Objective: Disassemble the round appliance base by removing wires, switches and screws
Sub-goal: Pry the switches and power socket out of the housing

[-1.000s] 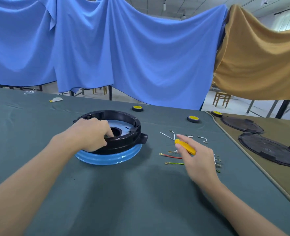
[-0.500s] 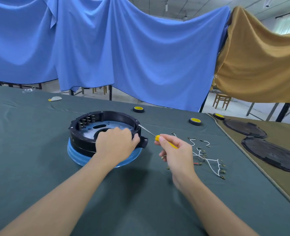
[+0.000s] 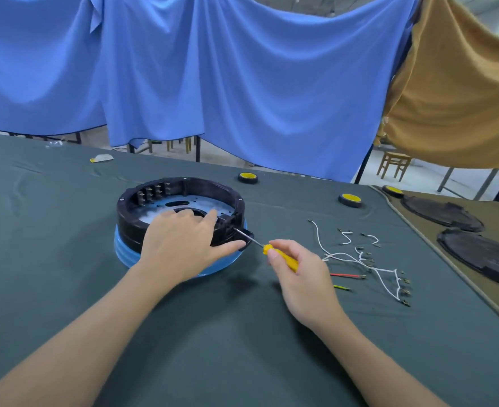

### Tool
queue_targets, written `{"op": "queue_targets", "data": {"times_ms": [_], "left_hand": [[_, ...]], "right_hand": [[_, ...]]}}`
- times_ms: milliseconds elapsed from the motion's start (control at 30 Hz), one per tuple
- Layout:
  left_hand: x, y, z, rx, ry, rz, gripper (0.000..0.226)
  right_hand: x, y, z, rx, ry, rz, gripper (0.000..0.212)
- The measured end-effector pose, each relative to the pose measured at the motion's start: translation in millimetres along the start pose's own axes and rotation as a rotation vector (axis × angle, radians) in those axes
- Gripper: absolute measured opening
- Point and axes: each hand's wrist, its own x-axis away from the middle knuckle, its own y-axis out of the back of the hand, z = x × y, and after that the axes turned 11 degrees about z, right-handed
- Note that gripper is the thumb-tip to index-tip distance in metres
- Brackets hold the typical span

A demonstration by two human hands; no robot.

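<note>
The round appliance base [image 3: 142, 210], a black ring with a metal floor on a blue rim, sits left of centre on the dark green cloth. My left hand [image 3: 183, 242] grips its near right wall, fingers over the rim and thumb by the black side tab. My right hand [image 3: 298, 271] holds a yellow-handled screwdriver [image 3: 280, 257]; its metal tip reaches the base's right wall near the tab. A row of switches [image 3: 152, 192] stands inside the far left wall. Loose white wires [image 3: 356, 257] with terminals lie to the right, with a red wire [image 3: 346, 276] and a yellow-green wire [image 3: 342, 287].
Two yellow-topped black discs [image 3: 247, 177] [image 3: 350, 199] lie beyond the base, a third [image 3: 392, 190] at the cloth's seam. Two black round covers [image 3: 441, 212] [image 3: 483, 254] rest on the brown cloth at right. Blue and ochre sheets hang behind the table.
My left hand shifted from the near left rim to the near right wall. My right hand brought the screwdriver leftward from the wires until its tip met the base's side.
</note>
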Motion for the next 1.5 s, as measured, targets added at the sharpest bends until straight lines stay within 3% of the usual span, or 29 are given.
{"op": "queue_targets", "data": {"times_ms": [100, 367, 500, 700, 867, 1067, 1267, 1500], "left_hand": [[-0.9, -2.2, 1.3, 0.041, -0.027, 0.000, 0.073], [0.5, -4.0, -0.2, 0.068, -0.031, 0.026, 0.075], [0.0, -1.1, -1.5, 0.103, -0.028, 0.026, 0.076], [1.8, -1.7, -2.2, 0.116, -0.006, 0.046, 0.075], [2.7, -6.2, 2.9, 0.107, -0.018, 0.018, 0.066], [3.6, -4.6, 3.3, 0.126, -0.026, 0.017, 0.064], [4.2, -6.5, 4.2, 0.114, -0.034, 0.006, 0.062], [6.7, -4.2, 2.8, 0.126, -0.045, 0.025, 0.058]], "right_hand": [[1.3, -1.6, -4.5, 0.274, 0.056, 0.093, 0.021], [-3.3, 1.8, -9.9, 0.259, 0.045, 0.119, 0.019], [-4.3, -8.9, -7.8, 0.685, 0.108, 0.144, 0.032], [-14.1, -13.5, -1.3, 0.890, 0.131, 0.183, 0.039], [-17.1, -14.9, -5.4, 0.809, 0.213, 0.124, 0.037], [-19.8, -14.3, -6.7, 0.741, 0.162, 0.149, 0.041], [-9.9, 0.4, -7.9, 0.452, 0.121, 0.168, 0.051], [-13.6, 2.0, -0.2, 0.472, 0.115, 0.213, 0.057]]}}
